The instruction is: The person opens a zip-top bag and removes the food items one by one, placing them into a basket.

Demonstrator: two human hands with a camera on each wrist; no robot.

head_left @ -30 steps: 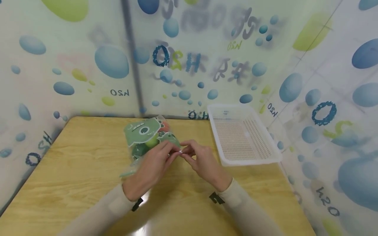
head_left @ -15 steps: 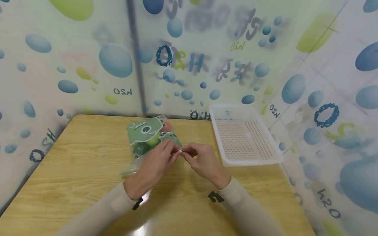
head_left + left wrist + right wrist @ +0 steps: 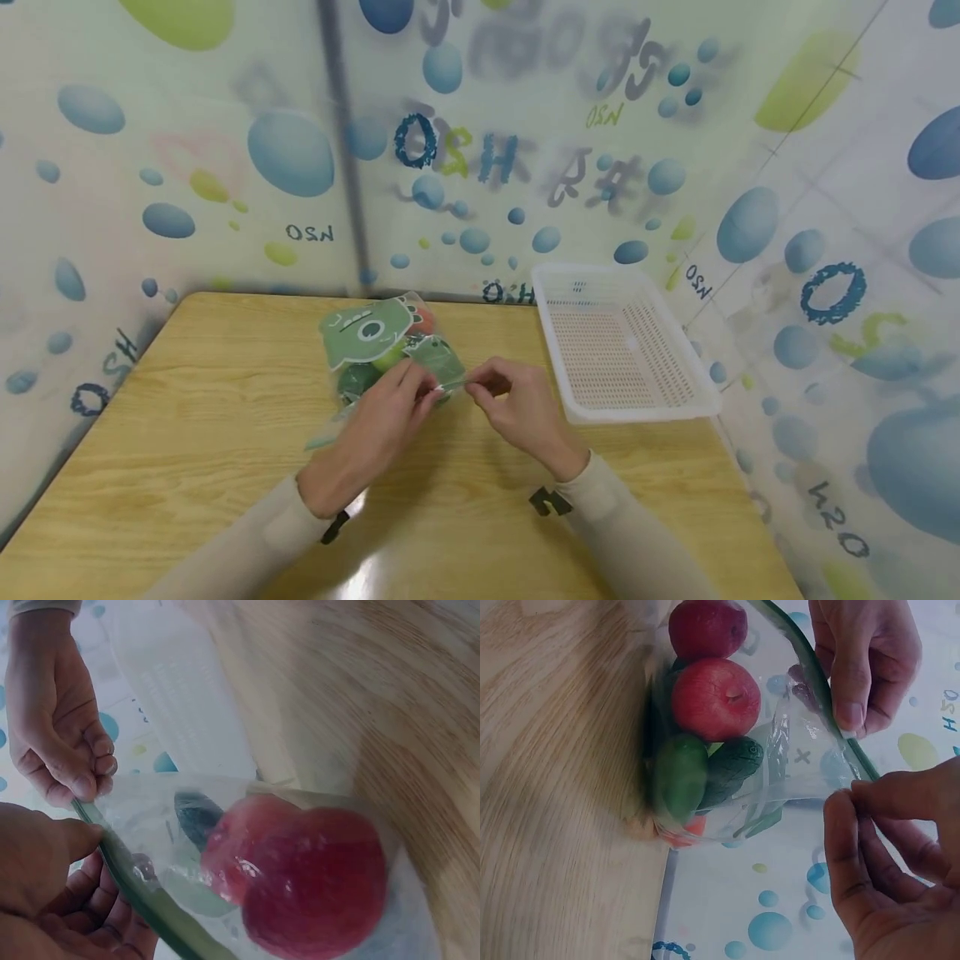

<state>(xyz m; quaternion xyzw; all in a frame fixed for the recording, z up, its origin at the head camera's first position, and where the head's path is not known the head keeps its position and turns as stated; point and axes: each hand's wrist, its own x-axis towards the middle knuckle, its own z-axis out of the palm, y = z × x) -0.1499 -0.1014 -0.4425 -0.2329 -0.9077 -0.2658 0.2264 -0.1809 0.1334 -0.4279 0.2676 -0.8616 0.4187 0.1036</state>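
A clear zip bag (image 3: 367,329) with a green dinosaur print lies on the table in the head view. Two red apples (image 3: 716,697) and dark green vegetables (image 3: 733,769) show through its plastic. My left hand (image 3: 382,421) pinches the green zip strip (image 3: 142,892) between thumb and fingers; a small white piece (image 3: 847,736) sits at its thumb tip. At the strip's right end, my right hand (image 3: 521,408) pinches the bag's corner with thumb and index finger. A short stretch of strip spans the gap between the hands.
A white perforated plastic basket (image 3: 637,414) stands at the back right of the wooden table (image 3: 225,375). Behind and to the right rise walls (image 3: 480,208) printed with blue and green drops.
My left hand has slid left along the zip strip, away from my right hand, which stays nearly in place. The fingertips were together before; strip now shows between them.
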